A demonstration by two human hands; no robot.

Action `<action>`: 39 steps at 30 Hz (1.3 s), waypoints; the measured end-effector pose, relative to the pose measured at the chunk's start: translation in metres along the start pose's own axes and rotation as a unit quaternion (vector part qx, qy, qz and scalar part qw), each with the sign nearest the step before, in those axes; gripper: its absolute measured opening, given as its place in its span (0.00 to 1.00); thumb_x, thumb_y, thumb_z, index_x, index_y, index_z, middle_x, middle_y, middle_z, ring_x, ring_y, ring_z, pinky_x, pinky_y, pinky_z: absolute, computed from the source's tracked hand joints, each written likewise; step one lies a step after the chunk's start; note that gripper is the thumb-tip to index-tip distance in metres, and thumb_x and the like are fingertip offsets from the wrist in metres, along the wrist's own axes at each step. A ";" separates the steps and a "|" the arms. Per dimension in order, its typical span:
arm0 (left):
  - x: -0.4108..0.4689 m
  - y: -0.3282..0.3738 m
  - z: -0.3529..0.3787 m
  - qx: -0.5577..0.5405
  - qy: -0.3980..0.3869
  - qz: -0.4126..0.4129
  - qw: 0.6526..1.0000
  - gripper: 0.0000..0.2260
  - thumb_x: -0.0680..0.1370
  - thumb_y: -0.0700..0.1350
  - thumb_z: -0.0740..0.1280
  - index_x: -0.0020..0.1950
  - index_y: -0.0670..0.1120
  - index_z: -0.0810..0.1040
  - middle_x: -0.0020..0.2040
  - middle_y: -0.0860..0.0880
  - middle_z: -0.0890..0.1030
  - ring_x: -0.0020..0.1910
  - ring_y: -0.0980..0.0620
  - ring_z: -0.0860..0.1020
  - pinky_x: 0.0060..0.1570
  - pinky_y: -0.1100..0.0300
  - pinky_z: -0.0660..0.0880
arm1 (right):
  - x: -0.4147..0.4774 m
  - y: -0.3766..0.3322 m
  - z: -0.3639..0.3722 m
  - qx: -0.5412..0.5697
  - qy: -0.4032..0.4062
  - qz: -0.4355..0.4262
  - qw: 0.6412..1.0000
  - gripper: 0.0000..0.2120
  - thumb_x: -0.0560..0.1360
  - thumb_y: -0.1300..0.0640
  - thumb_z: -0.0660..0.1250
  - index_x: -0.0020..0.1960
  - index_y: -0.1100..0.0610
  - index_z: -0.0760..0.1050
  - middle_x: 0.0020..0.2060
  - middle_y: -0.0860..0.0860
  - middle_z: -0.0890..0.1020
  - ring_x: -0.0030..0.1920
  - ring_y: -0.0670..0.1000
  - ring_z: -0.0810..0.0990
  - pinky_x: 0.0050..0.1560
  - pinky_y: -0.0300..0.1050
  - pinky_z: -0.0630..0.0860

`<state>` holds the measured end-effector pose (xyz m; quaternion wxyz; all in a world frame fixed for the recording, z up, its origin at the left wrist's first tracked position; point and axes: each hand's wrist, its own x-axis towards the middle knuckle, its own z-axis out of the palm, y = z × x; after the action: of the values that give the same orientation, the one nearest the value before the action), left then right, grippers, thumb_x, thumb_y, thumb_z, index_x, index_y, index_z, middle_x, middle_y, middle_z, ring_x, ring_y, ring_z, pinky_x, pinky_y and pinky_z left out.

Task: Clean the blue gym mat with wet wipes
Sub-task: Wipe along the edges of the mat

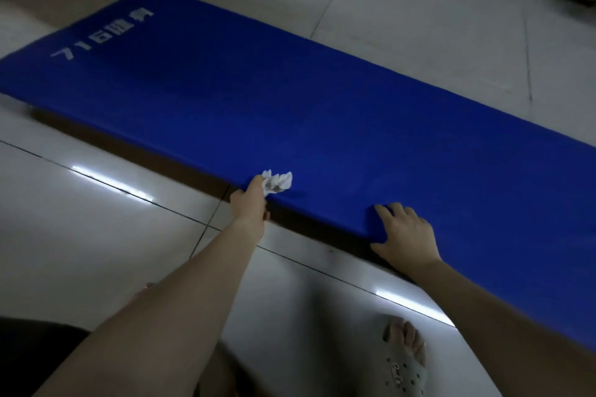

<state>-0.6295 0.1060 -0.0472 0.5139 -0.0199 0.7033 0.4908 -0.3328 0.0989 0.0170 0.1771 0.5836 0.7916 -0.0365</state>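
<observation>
On mat [322,106], wipe [280,181] in left hand [250,205]

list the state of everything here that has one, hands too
blue gym mat: laid out flat on the tiled floor
wet wipe: crumpled, at the mat's near edge
left hand: grips the wet wipe
right hand: rests on the mat's near edge, fingers on top
grey sandal: worn, on the floor

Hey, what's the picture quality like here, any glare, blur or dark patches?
Head view: dim overall; two bright glare streaks on the glossy floor tiles; top corners smeared by motion blur; blue mat and white wipe reasonably sharp; mat's white lettering slightly blurred.
</observation>
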 end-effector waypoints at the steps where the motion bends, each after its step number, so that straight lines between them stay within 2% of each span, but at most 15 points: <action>1: 0.005 0.006 -0.010 -0.008 0.013 -0.001 1.000 0.24 0.74 0.56 0.71 0.64 0.44 0.75 0.37 0.48 0.73 0.32 0.53 0.70 0.27 0.60 0.69 | 0.003 -0.010 -0.004 0.009 0.006 -0.016 1.000 0.38 0.71 0.38 0.70 0.76 0.51 0.64 0.67 0.51 0.73 0.61 0.55 0.75 0.52 0.48 0.77; 4: 0.024 0.022 -0.038 -0.036 0.066 -0.002 0.997 0.26 0.73 0.58 0.71 0.65 0.44 0.76 0.42 0.47 0.74 0.35 0.52 0.71 0.29 0.59 0.70 | 0.016 -0.040 -0.010 0.036 0.026 -0.075 0.996 0.35 0.73 0.39 0.70 0.75 0.51 0.66 0.66 0.49 0.75 0.60 0.53 0.76 0.51 0.47 0.76; 6: 0.035 0.034 -0.054 -0.047 0.094 0.007 0.994 0.26 0.72 0.59 0.70 0.65 0.45 0.77 0.45 0.46 0.75 0.36 0.52 0.73 0.29 0.59 0.70 | 0.028 -0.058 -0.012 0.059 0.030 -0.128 0.990 0.34 0.75 0.38 0.69 0.76 0.51 0.65 0.67 0.48 0.74 0.62 0.53 0.75 0.54 0.47 0.77; 9: 0.053 0.052 -0.079 -0.053 0.099 0.020 0.993 0.22 0.72 0.57 0.74 0.60 0.46 0.79 0.41 0.48 0.77 0.33 0.53 0.74 0.28 0.62 0.73 | 0.041 -0.073 -0.007 0.103 0.000 -0.177 0.979 0.32 0.78 0.38 0.66 0.76 0.51 0.64 0.68 0.48 0.73 0.66 0.51 0.73 0.58 0.47 0.77; 11: 0.066 0.063 -0.089 -0.026 0.093 0.033 0.995 0.18 0.75 0.54 0.74 0.58 0.44 0.79 0.37 0.48 0.77 0.28 0.54 0.72 0.26 0.63 0.74 | 0.047 -0.068 0.002 0.095 -0.024 -0.135 0.986 0.32 0.77 0.36 0.66 0.74 0.51 0.65 0.64 0.49 0.73 0.62 0.51 0.74 0.51 0.46 0.78; 14: 0.080 0.072 -0.095 0.008 0.105 0.052 0.993 0.13 0.77 0.49 0.74 0.54 0.42 0.79 0.39 0.47 0.78 0.31 0.54 0.75 0.28 0.64 0.78 | 0.048 -0.042 0.021 0.085 -0.112 0.016 0.990 0.40 0.70 0.28 0.67 0.71 0.52 0.63 0.61 0.50 0.72 0.55 0.52 0.76 0.42 0.47 0.76; 17: 0.088 0.065 -0.097 0.066 0.092 0.080 0.990 0.06 0.78 0.44 0.72 0.47 0.42 0.80 0.37 0.49 0.82 0.33 0.54 0.79 0.32 0.65 0.79 | 0.048 -0.021 0.045 0.171 -0.223 0.069 0.957 0.55 0.66 0.25 0.69 0.79 0.56 0.54 0.71 0.54 0.70 0.65 0.56 0.75 0.55 0.51 0.79; 19: 0.090 0.054 -0.099 0.143 0.086 0.115 0.979 0.08 0.77 0.45 0.73 0.47 0.40 0.81 0.36 0.52 0.85 0.35 0.55 0.83 0.44 0.61 0.81 | 0.051 -0.018 0.051 0.190 -0.255 0.062 0.946 0.59 0.66 0.27 0.71 0.81 0.58 0.47 0.75 0.56 0.66 0.70 0.58 0.71 0.63 0.53 0.76; 21: 0.087 0.045 -0.101 0.209 0.113 0.133 0.962 0.20 0.75 0.52 0.75 0.57 0.39 0.76 0.48 0.48 0.83 0.44 0.50 0.83 0.50 0.54 0.80 | 0.056 -0.018 0.052 0.167 -0.259 0.055 0.950 0.60 0.67 0.28 0.71 0.81 0.59 0.45 0.76 0.57 0.65 0.72 0.59 0.70 0.65 0.53 0.75; 23: 0.084 0.040 -0.102 0.289 0.187 0.136 0.929 0.29 0.73 0.59 0.76 0.63 0.45 0.67 0.55 0.47 0.76 0.48 0.46 0.78 0.44 0.54 0.76 | 0.062 -0.019 0.052 0.148 -0.255 0.054 0.954 0.59 0.67 0.28 0.72 0.81 0.59 0.47 0.75 0.56 0.67 0.70 0.58 0.72 0.63 0.51 0.76; 24: 0.083 0.038 -0.103 0.318 0.205 0.166 0.911 0.28 0.73 0.59 0.75 0.62 0.48 0.66 0.54 0.47 0.75 0.48 0.46 0.78 0.41 0.56 0.74 | 0.063 -0.020 0.053 0.135 -0.251 0.053 0.957 0.58 0.66 0.28 0.72 0.80 0.59 0.49 0.73 0.56 0.69 0.68 0.57 0.74 0.61 0.50 0.77; 26: 0.089 0.034 -0.098 0.354 0.190 0.246 0.882 0.17 0.77 0.55 0.72 0.56 0.48 0.69 0.50 0.46 0.78 0.46 0.46 0.79 0.38 0.61 0.71 | 0.065 -0.023 0.054 0.100 -0.243 0.050 0.964 0.56 0.66 0.27 0.71 0.78 0.59 0.53 0.68 0.55 0.74 0.63 0.55 0.77 0.57 0.49 0.79; 29: 0.091 0.029 -0.087 0.419 0.170 0.281 0.847 0.09 0.83 0.50 0.65 0.54 0.45 0.76 0.48 0.44 0.81 0.46 0.46 0.80 0.43 0.57 0.75 | 0.067 -0.027 0.057 0.073 -0.219 0.048 0.972 0.50 0.65 0.28 0.72 0.72 0.58 0.60 0.59 0.53 0.77 0.55 0.54 0.79 0.50 0.47 0.80; 35: 0.084 0.015 -0.071 0.388 0.181 0.284 0.858 0.08 0.81 0.47 0.67 0.57 0.44 0.76 0.51 0.44 0.80 0.44 0.49 0.79 0.43 0.59 0.73 | 0.068 -0.028 0.060 0.073 -0.199 0.049 0.976 0.45 0.65 0.28 0.71 0.68 0.58 0.64 0.55 0.52 0.78 0.51 0.53 0.79 0.46 0.46 0.78; 39: 0.069 0.008 -0.058 0.423 0.148 0.308 0.839 0.09 0.80 0.49 0.69 0.53 0.44 0.78 0.49 0.45 0.81 0.44 0.51 0.78 0.42 0.58 0.73 | 0.069 -0.028 0.058 0.071 -0.192 0.045 0.978 0.43 0.64 0.26 0.70 0.65 0.57 0.65 0.49 0.50 0.76 0.46 0.51 0.76 0.44 0.45 0.77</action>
<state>-0.7068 0.1013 -0.0938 0.1845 0.3451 0.8799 0.2695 -0.3625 0.1374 -0.0638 0.2853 0.6119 0.7112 -0.1959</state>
